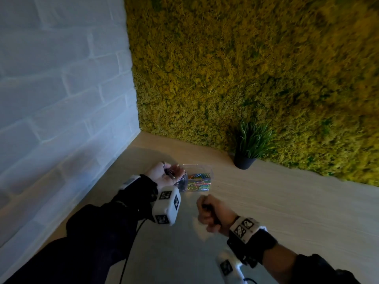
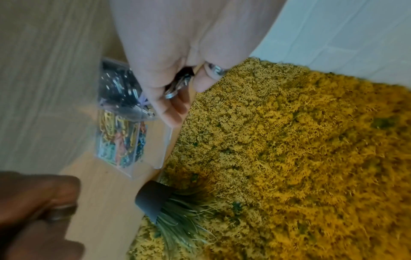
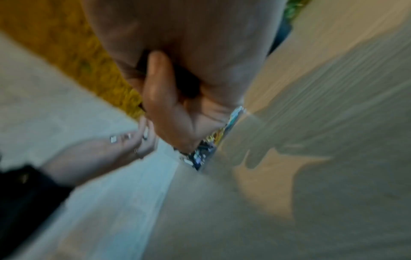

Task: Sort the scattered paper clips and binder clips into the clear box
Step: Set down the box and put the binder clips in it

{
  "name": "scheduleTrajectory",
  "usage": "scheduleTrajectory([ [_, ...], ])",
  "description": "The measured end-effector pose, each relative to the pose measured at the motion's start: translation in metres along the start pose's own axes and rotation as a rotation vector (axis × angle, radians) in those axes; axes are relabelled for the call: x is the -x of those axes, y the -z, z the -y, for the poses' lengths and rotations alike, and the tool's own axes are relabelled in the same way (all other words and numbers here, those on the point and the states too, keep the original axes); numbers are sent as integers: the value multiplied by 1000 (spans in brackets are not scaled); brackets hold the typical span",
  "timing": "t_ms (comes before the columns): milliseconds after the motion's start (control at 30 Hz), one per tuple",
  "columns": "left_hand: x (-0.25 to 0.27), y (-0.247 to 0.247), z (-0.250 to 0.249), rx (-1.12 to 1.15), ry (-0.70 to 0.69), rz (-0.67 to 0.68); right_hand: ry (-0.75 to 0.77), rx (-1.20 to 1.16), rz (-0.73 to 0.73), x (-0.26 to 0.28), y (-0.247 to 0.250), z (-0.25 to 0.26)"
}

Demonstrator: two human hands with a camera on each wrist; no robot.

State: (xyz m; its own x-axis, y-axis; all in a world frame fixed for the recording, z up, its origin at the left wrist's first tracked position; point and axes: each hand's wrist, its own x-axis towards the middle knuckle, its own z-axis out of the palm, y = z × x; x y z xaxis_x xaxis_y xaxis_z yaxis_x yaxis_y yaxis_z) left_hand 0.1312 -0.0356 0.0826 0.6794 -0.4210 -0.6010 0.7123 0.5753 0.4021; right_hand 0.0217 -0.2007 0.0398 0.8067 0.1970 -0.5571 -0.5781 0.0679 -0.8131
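My left hand [image 1: 164, 175] cupping binder clips [image 1: 169, 174] beside clear box [image 1: 198, 179]; right hand [image 1: 212, 215] clenched on something dark, can't tell what. Sloppy tip probably mixes clips into wrong compartment.

The left hand [image 1: 164, 175] is turned palm up, its fingers [image 2: 171, 109] loosely cupped around small dark metal pieces. The right hand [image 1: 211, 214] is balled into a fist, thumb [image 3: 155, 84] folded over something dark. Both forearms wear dark sleeves and wrist-mounted cameras.
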Motion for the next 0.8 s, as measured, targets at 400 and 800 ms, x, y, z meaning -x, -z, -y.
scheduleTrajectory([
  [400, -13, 15, -23, -462, -108, -135, 15, -371, -258, -24, 19, 46],
  [800, -33, 23, 6, -1451, -425, -137, -82, -105, -274, -78, -22, 85],
])
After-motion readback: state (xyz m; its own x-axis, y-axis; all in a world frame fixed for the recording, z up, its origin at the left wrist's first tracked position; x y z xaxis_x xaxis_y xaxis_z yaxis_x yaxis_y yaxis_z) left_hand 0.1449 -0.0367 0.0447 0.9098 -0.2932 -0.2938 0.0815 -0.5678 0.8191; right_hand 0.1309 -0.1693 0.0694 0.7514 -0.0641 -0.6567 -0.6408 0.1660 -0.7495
